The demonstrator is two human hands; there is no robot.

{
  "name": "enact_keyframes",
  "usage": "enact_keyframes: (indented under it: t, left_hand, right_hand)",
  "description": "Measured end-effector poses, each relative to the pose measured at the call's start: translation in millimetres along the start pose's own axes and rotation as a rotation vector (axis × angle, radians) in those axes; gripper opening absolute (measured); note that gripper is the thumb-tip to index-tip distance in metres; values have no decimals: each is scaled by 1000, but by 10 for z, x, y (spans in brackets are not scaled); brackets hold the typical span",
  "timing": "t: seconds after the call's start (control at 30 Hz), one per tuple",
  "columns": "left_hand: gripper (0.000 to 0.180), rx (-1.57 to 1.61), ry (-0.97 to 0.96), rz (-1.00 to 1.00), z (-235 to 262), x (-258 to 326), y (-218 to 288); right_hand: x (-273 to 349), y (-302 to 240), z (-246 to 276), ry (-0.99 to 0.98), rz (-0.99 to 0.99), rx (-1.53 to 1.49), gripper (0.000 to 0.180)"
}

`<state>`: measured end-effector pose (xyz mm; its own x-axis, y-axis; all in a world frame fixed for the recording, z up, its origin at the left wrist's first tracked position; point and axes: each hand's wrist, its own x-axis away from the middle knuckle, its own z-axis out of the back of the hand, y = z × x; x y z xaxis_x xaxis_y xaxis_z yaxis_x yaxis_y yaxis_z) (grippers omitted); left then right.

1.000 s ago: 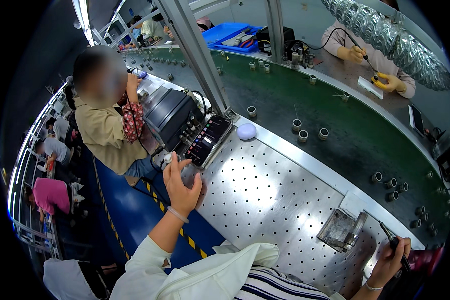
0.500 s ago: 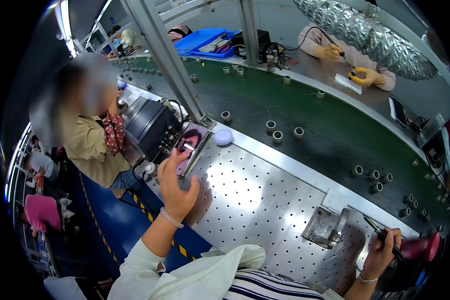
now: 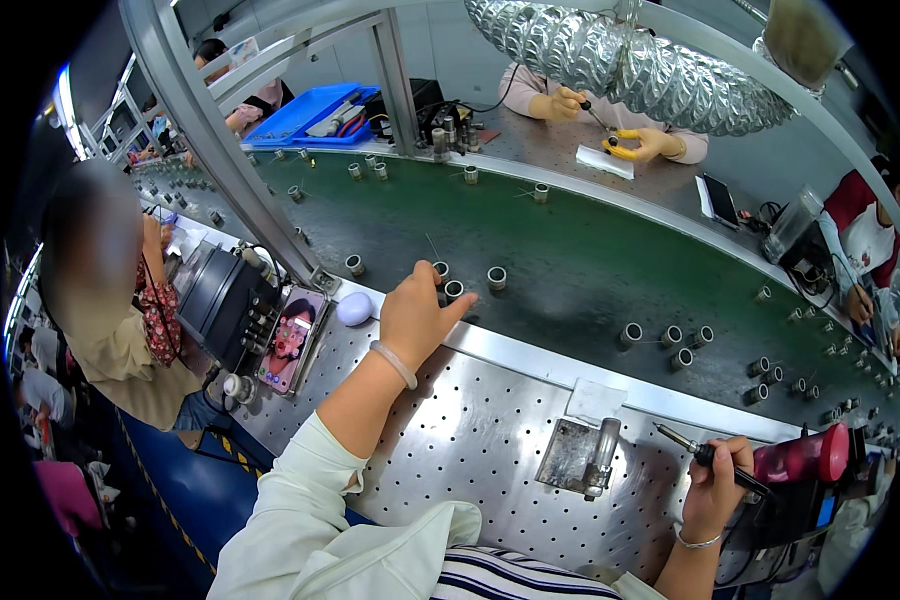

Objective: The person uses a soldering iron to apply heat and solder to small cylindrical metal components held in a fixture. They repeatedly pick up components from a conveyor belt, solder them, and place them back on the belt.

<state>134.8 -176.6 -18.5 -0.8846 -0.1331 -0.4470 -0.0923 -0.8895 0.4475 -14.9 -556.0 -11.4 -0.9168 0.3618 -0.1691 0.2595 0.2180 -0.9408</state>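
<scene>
My left hand point(image 3: 414, 318) reaches over the near edge of the green belt point(image 3: 560, 290). Its thumb and fingers are spread beside a small metal ring-shaped cylinder point(image 3: 454, 291), with a second one point(image 3: 441, 271) just behind; whether the skin touches either is unclear. At the lower right, my right hand point(image 3: 715, 490) is closed around a soldering iron point(image 3: 705, 455), whose tip points up and left. Left of that tip, on the perforated metal bench point(image 3: 470, 430), sits a metal block fixture point(image 3: 580, 458) with an upright cylinder at its side.
A phone point(image 3: 292, 340) with a lit screen and a lilac oval case point(image 3: 354, 309) lie at the bench's left end. A dark red object point(image 3: 802, 455) stands beyond my right hand. Several more cylinders dot the belt. Across it, a person in yellow finger covers point(image 3: 635, 145) works.
My left hand has moved from above the phone, rightward and away from me, to the cylinders on the belt. The view has shifted right; my right hand still grips the soldering iron.
</scene>
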Motion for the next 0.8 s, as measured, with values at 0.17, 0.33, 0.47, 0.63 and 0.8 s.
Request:
enact_keyframes:
  t: [0.17,0.33,0.47,0.63,0.8]
  left_hand:
    - [34,-12,15,-57,-150,-16,-54]
    - [23,212,-101,28,10,1,153]
    - [20,999,-809,381,333,126,775]
    - [31,1236,-1292,397,175,190,1093]
    - [30,1284,-1479,296,-68,156,1184]
  right_hand:
    - [-1,14,44,-6,-46,-25,9]
    - [-24,5,5,1,-47,-16,11]
    - [-35,-74,-54,-4,-93,-70,11]
    - [-34,-252,-180,-91,-47,-117,12]
    - [-61,-361,-252,-105,-35,-67,13]
